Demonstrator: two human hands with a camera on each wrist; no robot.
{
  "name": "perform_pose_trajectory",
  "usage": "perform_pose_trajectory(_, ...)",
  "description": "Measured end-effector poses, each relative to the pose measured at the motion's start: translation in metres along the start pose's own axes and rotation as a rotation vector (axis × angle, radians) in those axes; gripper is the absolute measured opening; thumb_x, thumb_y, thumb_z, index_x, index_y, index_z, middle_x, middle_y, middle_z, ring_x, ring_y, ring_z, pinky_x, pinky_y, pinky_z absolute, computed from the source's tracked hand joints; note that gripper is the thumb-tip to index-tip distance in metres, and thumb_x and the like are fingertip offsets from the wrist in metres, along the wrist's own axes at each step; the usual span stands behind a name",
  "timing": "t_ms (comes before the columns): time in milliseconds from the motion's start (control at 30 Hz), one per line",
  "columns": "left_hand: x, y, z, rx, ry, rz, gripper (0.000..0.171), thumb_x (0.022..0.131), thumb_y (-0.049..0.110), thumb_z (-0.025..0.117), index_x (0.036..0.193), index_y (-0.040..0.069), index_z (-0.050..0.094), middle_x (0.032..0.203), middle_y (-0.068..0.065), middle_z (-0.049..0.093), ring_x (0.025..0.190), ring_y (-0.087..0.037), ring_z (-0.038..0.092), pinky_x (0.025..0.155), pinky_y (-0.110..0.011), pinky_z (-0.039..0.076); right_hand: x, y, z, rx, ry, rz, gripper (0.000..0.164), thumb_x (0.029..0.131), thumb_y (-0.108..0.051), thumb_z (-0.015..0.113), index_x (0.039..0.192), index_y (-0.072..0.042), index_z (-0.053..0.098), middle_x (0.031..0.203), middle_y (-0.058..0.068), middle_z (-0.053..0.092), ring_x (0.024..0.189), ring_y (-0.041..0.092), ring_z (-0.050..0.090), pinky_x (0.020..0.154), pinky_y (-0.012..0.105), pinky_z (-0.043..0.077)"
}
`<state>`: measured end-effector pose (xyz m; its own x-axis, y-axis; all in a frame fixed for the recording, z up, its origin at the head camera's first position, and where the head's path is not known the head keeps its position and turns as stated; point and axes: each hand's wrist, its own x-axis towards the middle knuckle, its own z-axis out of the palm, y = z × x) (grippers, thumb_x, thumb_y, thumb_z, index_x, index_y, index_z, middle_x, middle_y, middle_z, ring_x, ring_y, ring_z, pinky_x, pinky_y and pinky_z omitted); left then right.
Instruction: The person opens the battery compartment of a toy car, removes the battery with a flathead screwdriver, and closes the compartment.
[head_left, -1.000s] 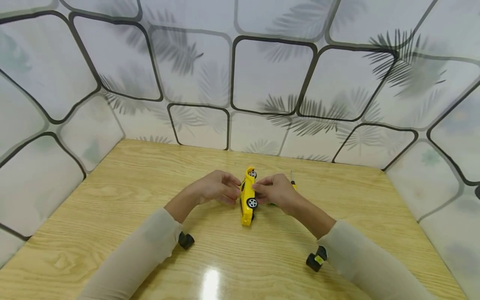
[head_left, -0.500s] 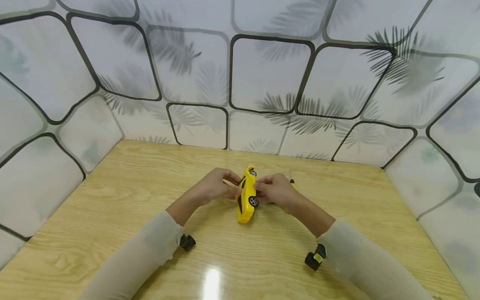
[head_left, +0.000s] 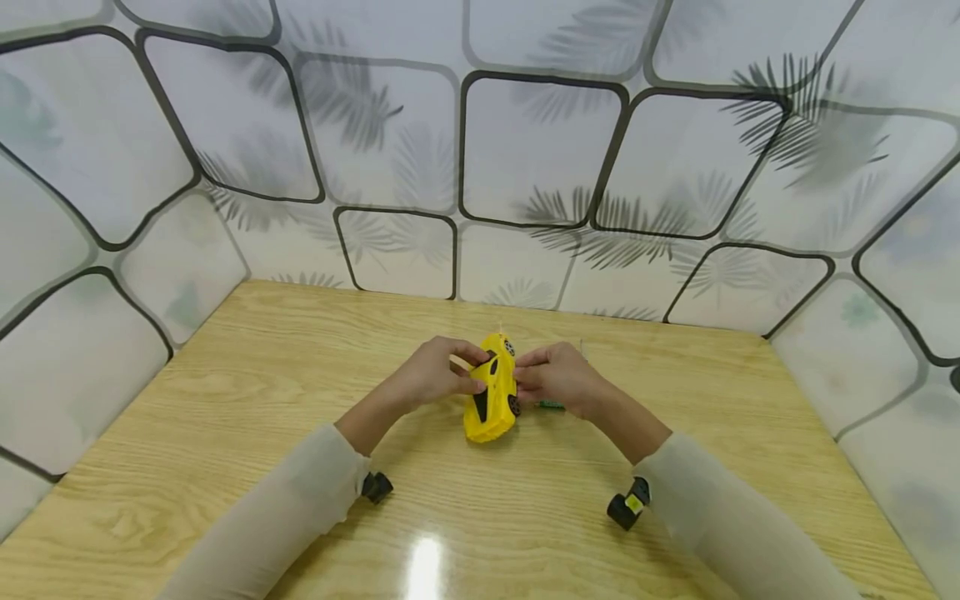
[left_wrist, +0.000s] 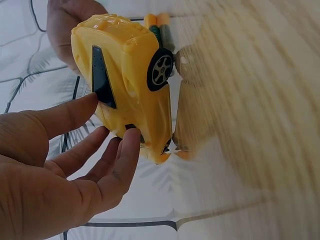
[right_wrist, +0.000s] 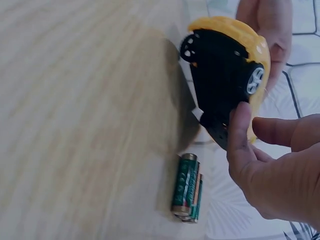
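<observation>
A yellow toy car (head_left: 491,392) with dark windows is held tilted just above the table, between both hands. My left hand (head_left: 438,371) touches its roof and window side, thumb and fingertips spread over the body. On the opposite side, my right hand (head_left: 558,379) pinches the car's edge. The right wrist view shows the black underside (right_wrist: 220,70), with a finger of that hand pressed on it. A small pale piece (right_wrist: 197,114) sticks out beside the underside; what it is stays unclear. Green batteries (right_wrist: 186,182) lie on the table near the right hand.
The wooden table (head_left: 315,358) runs back to a patterned wall covering (head_left: 540,150), which also closes off both sides. Behind the right hand, a thin metal shaft (head_left: 581,346) shows, its lower part hidden. Black wrist cameras (head_left: 627,505) hang under both sleeves.
The car has rolled, so its roof and windows now face up more and its wheel side less. My left fingers have come onto the roof; the right hand stays at the car's edge.
</observation>
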<state>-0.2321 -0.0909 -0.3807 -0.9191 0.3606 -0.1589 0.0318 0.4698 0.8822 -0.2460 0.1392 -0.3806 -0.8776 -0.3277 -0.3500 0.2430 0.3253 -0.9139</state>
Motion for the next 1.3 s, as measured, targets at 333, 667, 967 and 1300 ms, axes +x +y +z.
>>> perform_pose_trajectory(333, 0.006, 0.003, 0.007, 0.127, -0.003, 0.028, 0.042, 0.090, 0.009, 0.080, 0.131, 0.016, 0.071, 0.135, -0.003, 0.062, 0.118, -0.028, 0.064, 0.087, -0.035, 0.061, 0.000, -0.003, -0.006, -0.074, -0.003, 0.016, 0.040, 0.100, -0.007, 0.067, 0.135, 0.010, 0.059, 0.123, 0.023, 0.067, 0.094, 0.025, 0.072, 0.083, 0.037, 0.063)
perform_pose_trajectory(667, 0.004, 0.008, 0.013, 0.281, 0.017, 0.022, 0.039, 0.091, 0.013, 0.080, 0.129, 0.014, 0.073, 0.134, -0.007, 0.059, 0.105, -0.022, 0.062, 0.086, -0.032, 0.059, 0.001, 0.003, -0.004, -0.081, -0.067, 0.008, 0.034, 0.100, 0.001, 0.062, 0.132, 0.014, 0.059, 0.133, 0.029, 0.060, 0.108, 0.036, 0.071, 0.090, 0.045, 0.061)
perform_pose_trajectory(967, 0.004, 0.009, 0.017, 0.344, 0.001, 0.060, 0.036, 0.091, 0.014, 0.081, 0.126, 0.012, 0.074, 0.126, -0.007, 0.060, 0.104, -0.022, 0.062, 0.088, -0.033, 0.058, -0.002, 0.007, 0.005, -0.085, -0.044, 0.032, 0.036, 0.100, 0.006, 0.060, 0.135, 0.015, 0.057, 0.142, 0.028, 0.055, 0.114, 0.037, 0.068, 0.093, 0.043, 0.060)
perform_pose_trajectory(1300, 0.003, 0.011, 0.017, 0.354, -0.008, 0.061, 0.035, 0.091, 0.013, 0.080, 0.126, 0.011, 0.073, 0.124, -0.008, 0.060, 0.105, -0.023, 0.062, 0.089, -0.034, 0.058, -0.005, 0.010, 0.010, -0.104, -0.014, 0.017, 0.034, 0.100, 0.006, 0.059, 0.133, 0.014, 0.059, 0.135, 0.028, 0.059, 0.110, 0.036, 0.070, 0.091, 0.042, 0.061)
